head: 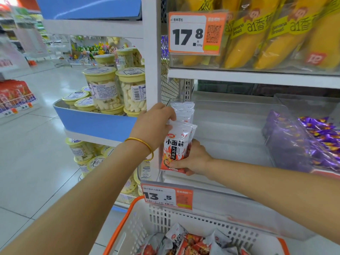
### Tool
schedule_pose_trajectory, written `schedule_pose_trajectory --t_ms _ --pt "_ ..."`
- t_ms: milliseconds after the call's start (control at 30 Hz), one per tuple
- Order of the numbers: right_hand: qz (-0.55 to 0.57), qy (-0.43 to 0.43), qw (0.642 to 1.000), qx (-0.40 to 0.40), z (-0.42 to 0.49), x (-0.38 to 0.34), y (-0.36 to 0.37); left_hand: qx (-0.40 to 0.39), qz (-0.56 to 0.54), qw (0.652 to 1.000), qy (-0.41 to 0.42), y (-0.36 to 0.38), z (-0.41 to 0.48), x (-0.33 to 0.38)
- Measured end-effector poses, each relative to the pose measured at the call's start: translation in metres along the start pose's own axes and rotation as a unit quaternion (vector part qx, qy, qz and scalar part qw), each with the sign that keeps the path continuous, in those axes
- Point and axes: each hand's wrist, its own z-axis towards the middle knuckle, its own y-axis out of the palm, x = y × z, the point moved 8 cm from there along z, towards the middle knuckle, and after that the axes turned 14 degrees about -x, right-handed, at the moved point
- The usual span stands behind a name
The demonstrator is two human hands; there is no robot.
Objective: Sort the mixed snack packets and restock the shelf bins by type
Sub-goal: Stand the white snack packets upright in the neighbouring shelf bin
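Observation:
My right hand (195,159) grips the bottom of a small stack of white-and-red snack packets (176,144) held upright at the left end of a clear shelf bin (230,129). My left hand (156,124), with a gold bangle on the wrist, pinches the tops of the packets; more white packets (183,110) stand just behind it against the bin's left wall. The rest of that bin looks bare. Below, a white basket with an orange rim (127,218) holds several mixed red and white packets (185,242).
Purple packets (318,142) fill the bin to the right. Yellow banana bread bags (272,34) sit on the shelf above. A white upright post (151,52) stands left of the bin, with jars of white snacks (108,89) in a blue tray beyond. Orange price tags (167,196) hang on the shelf edge.

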Motion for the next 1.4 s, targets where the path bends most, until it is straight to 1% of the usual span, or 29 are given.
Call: schedule_pose_trajectory --t_ms 67,133,167,200,233,300,333,400,433,500,567,633,667,700,800,833,867,900,967,1000,1033,1100,1167,1200,1233,1300,1333,1367,1400 --pt "0.016 0.01 1.0 -0.004 -0.022 -0.011 -0.005 0.07 -0.045 0.996 0.022 -0.014 -0.026 0.004" --pt "-0.004 -0.042 0.999 0.025 -0.067 -0.04 -0.016 0.139 -0.108 0.983 0.045 -0.028 -0.068 0.013" --pt "-0.02 -0.09 0.995 0.044 -0.098 -0.057 -0.021 0.154 -0.14 0.977 0.052 -0.029 -0.093 0.017" --pt "-0.039 -0.137 0.988 0.063 -0.135 -0.073 -0.023 0.149 -0.161 0.974 0.056 -0.023 -0.117 0.022" --pt "-0.045 -0.181 0.98 0.065 -0.168 -0.08 -0.022 0.122 -0.171 0.976 0.057 -0.011 -0.138 0.026" --pt "-0.04 -0.222 0.974 0.004 -0.214 -0.077 0.002 0.014 -0.176 0.984 0.037 0.031 -0.171 0.029" --pt "-0.047 -0.204 0.977 -0.04 -0.221 -0.06 0.021 -0.056 -0.165 0.985 0.014 0.058 -0.184 0.027" --pt "-0.122 -0.108 0.979 -0.126 -0.205 -0.002 0.065 -0.189 -0.126 0.973 -0.042 0.112 -0.202 0.014" --pt "-0.183 -0.061 0.97 -0.146 -0.185 0.031 0.082 -0.238 -0.113 0.962 -0.07 0.134 -0.209 0.003" --pt "-0.308 0.029 0.94 -0.147 -0.13 0.114 0.096 -0.304 -0.105 0.941 -0.11 0.165 -0.216 -0.014" --pt "-0.442 0.095 0.881 -0.138 -0.084 0.19 0.094 -0.336 -0.105 0.926 -0.135 0.184 -0.221 -0.026" --pt "-0.502 0.154 0.835 -0.164 -0.061 0.252 0.084 -0.361 -0.108 0.914 -0.149 0.199 -0.222 -0.032" --pt "-0.499 0.172 0.829 -0.184 -0.059 0.271 0.081 -0.37 -0.113 0.909 -0.153 0.205 -0.22 -0.032" --pt "-0.484 0.18 0.833 -0.2 -0.058 0.285 0.08 -0.377 -0.125 0.904 -0.159 0.211 -0.217 -0.031" --pt "-0.464 0.166 0.842 -0.22 -0.065 0.29 0.08 -0.383 -0.199 0.884 -0.18 0.231 -0.207 -0.022" --pt "-0.47 0.144 0.847 -0.203 -0.068 0.282 0.076 -0.386 -0.24 0.869 -0.197 0.24 -0.205 -0.018" --pt "-0.466 0.122 0.859 -0.175 -0.074 0.267 0.071 -0.389 -0.302 0.838 -0.233 0.252 -0.207 -0.016" --pt "-0.444 0.102 0.878 -0.144 -0.082 0.253 0.064 -0.389 -0.386 0.784 -0.291 0.264 -0.212 -0.014" --pt "-0.358 0.056 0.928 -0.084 -0.1 0.223 0.052 -0.376 -0.537 0.627 -0.42 0.288 -0.23 -0.002" --pt "-0.306 0.036 0.95 -0.058 -0.109 0.209 0.048 -0.362 -0.582 0.567 -0.456 0.297 -0.236 0.006" --pt "-0.258 0.022 0.965 -0.035 -0.117 0.197 0.045 -0.353 -0.606 0.535 -0.471 0.306 -0.239 0.011" --pt "-0.168 0.013 0.986 -0.005 -0.126 0.181 0.043 -0.326 -0.64 0.512 -0.471 0.316 -0.237 0.018" --pt "-0.098 0.015 0.995 0.025 -0.129 0.175 0.043 -0.295 -0.662 0.513 -0.461 0.318 -0.234 0.02" --pt "-0.08 0.019 0.995 0.049 -0.13 0.174 0.044 -0.287 -0.657 0.533 -0.45 0.318 -0.234 0.019" --pt "-0.071 0.022 0.995 0.074 -0.132 0.173 0.044 -0.289 -0.629 0.586 -0.421 0.315 -0.232 0.016" --pt "-0.052 0.04 0.991 0.113 -0.134 0.175 0.047 -0.296 -0.524 0.737 -0.309 0.305 -0.223 0.018" --pt "-0.015 0.056 0.992 0.116 -0.134 0.18 0.052 -0.295 -0.482 0.788 -0.244 0.3 -0.219 0.024" --pt "0.052 0.075 0.99 0.106 -0.133 0.184 0.06 -0.302 -0.454 0.815 -0.197 0.297 -0.217 0.033" --pt "0.134 0.095 0.983 0.081 -0.131 0.19 0.07 -0.308 -0.431 0.831 -0.168 0.298 -0.218 0.038"
